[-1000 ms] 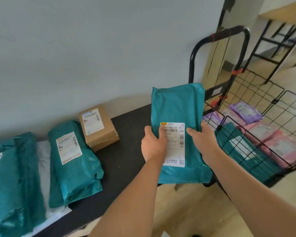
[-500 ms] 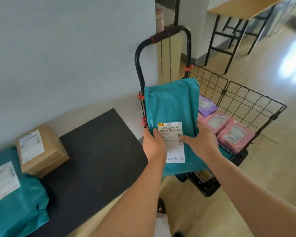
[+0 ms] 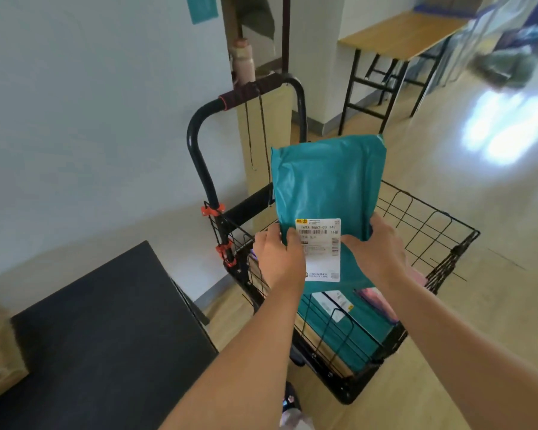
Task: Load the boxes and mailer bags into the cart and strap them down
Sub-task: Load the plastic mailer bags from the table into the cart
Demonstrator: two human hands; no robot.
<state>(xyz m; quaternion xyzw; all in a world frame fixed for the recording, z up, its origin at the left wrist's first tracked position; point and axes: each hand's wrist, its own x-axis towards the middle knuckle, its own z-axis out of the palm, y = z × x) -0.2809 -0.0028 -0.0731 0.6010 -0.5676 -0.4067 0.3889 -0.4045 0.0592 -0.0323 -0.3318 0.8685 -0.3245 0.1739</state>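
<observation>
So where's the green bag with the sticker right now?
The teal plastic mailer bag is held upright in both hands, left hand and right hand, above the black wire cart, centre of the head view.

- It looked like a parcel-handling room or office.
- A wire cart [image 3: 423,218] stood on pale wood-look flooring [image 3: 494,274].
- Labelled mailer bags [image 3: 348,318] lay inside it.
- A plain metal-legged desk [image 3: 398,35] stood far right, by bare painted walls [image 3: 90,119].

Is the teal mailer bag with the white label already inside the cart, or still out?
Still out. Both hands, left and right, hold the teal mailer bag upright above the cart.
</observation>
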